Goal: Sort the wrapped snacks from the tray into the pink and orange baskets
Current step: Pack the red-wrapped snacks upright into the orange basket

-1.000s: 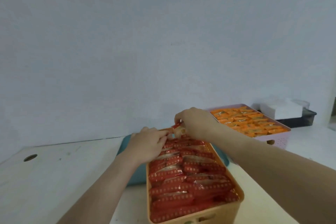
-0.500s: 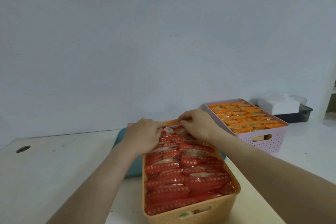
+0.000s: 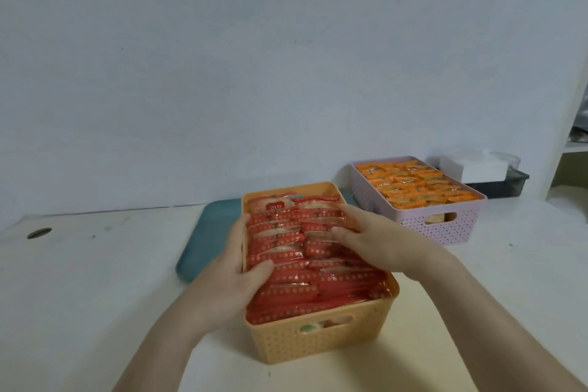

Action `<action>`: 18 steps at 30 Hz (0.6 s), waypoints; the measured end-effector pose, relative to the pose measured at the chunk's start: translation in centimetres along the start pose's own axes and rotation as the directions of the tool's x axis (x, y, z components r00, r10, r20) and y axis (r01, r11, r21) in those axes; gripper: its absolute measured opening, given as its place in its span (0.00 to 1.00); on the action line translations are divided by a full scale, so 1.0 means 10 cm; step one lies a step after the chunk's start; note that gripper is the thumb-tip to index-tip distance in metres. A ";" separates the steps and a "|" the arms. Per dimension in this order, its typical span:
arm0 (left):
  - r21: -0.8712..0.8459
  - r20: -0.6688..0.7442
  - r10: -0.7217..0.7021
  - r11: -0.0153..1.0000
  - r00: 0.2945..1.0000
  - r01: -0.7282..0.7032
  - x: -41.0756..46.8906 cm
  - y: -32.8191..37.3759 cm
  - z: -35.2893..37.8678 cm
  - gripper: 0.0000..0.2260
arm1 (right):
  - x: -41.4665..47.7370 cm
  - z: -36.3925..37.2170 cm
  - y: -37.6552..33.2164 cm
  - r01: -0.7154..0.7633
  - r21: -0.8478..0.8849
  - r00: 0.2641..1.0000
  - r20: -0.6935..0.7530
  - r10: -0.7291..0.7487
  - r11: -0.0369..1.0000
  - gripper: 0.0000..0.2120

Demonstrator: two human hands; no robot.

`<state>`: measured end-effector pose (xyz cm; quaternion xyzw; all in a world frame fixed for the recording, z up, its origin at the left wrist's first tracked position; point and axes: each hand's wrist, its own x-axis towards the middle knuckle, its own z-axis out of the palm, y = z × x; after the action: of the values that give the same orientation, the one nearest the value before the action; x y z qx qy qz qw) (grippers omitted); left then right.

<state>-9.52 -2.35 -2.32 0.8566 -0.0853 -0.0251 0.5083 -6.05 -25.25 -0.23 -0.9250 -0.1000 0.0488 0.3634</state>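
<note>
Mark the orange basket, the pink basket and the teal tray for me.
orange basket (image 3: pixel 318 342): head view, on its perforated front wall.
pink basket (image 3: pixel 451 232): head view, on its perforated front wall, below the handle slot.
teal tray (image 3: pixel 211 232): head view, on the bare part left of the orange basket.

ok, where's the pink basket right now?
Head view, right side of the table: the pink basket sits behind and to the right of the orange basket, apart from it, with a dark bin just behind it.
</note>
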 end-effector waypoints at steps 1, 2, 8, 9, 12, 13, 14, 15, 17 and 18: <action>-0.052 -0.004 -0.007 0.999 1.000 0.007 -0.08 -0.03 0.03 0.25 | -0.06 -0.01 0.04 -0.008 0.103 1.000 0.008 0.007 0.995 0.18; -0.110 -0.014 -0.023 0.994 1.000 0.021 -0.15 -0.05 0.07 0.24 | -0.13 -0.01 0.07 -0.027 0.193 1.000 0.003 0.026 0.981 0.14; -0.304 -0.255 -0.112 0.952 0.960 0.030 -0.27 -0.10 0.28 0.18 | -0.27 0.11 0.13 -0.126 0.287 0.981 -0.109 0.163 0.950 0.15; -0.311 -0.291 -0.118 0.950 0.950 0.023 -0.26 -0.10 0.30 0.18 | -0.27 0.15 0.14 -0.118 0.284 0.975 -0.150 0.165 0.952 0.16; -0.366 -0.379 -0.152 0.931 0.913 0.003 -0.23 -0.07 0.23 0.17 | -0.21 0.25 0.12 -0.072 0.370 0.967 -0.202 0.156 0.926 0.16; -0.384 -0.403 -0.169 0.923 0.900 0.001 -0.21 -0.06 0.17 0.17 | -0.20 0.28 0.08 -0.053 0.413 0.970 -0.196 0.146 0.909 0.16; -0.398 -0.426 -0.186 0.917 0.886 0.001 -0.19 -0.06 0.10 0.16 | -0.18 0.31 0.02 -0.031 0.452 0.974 -0.188 0.129 0.892 0.16; -0.412 -0.447 -0.200 0.911 0.872 -0.002 -0.18 -0.07 0.01 0.15 | -0.15 0.34 -0.04 -0.003 0.485 0.978 -0.180 0.103 0.874 0.16; -0.443 -0.473 -0.218 0.896 0.854 -0.017 -0.13 -0.09 -0.18 0.14 | -0.05 0.40 -0.18 0.056 0.529 0.986 -0.162 0.037 0.847 0.17; -0.452 -0.482 -0.219 0.892 0.848 -0.026 -0.07 -0.09 -0.28 0.13 | 0.01 0.42 -0.26 0.081 0.544 0.987 -0.160 0.008 0.835 0.17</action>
<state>-9.77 0.62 -1.75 0.6959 0.1076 0.1626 0.6911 -7.02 -20.58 -1.50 -0.7810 -0.0708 -0.0038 0.6206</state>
